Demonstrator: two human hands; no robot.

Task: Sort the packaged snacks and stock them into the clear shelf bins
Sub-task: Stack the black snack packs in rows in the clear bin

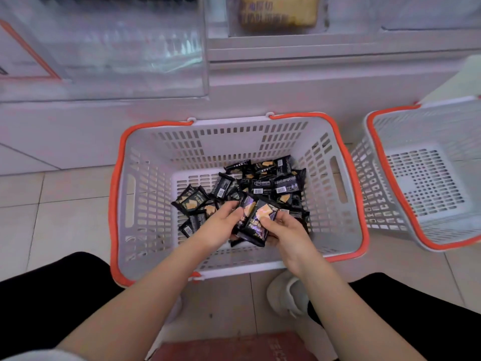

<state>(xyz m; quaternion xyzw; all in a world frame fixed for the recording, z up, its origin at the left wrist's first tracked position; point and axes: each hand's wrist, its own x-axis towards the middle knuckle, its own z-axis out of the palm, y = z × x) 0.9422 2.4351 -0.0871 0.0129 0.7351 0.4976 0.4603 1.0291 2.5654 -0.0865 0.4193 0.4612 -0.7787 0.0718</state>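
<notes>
Both hands, left [218, 225] and right [286, 230], are closed on gathered snack packets [256, 220] over the basket [234, 142]; transfer to the clear bin [104, 48] is judged next.

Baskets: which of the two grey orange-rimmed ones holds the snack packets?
The centre grey plastic basket, under both hands; black snack packets cover its floor. The right-hand grey basket has none visible.

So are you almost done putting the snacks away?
Not yet. The basket on the right is already empty. Right now both hands, left hand and right hand, are holding a few black packets over the middle basket. Lots of packets are left in it, and the clear bin on the shelf above looks mostly empty.
</notes>
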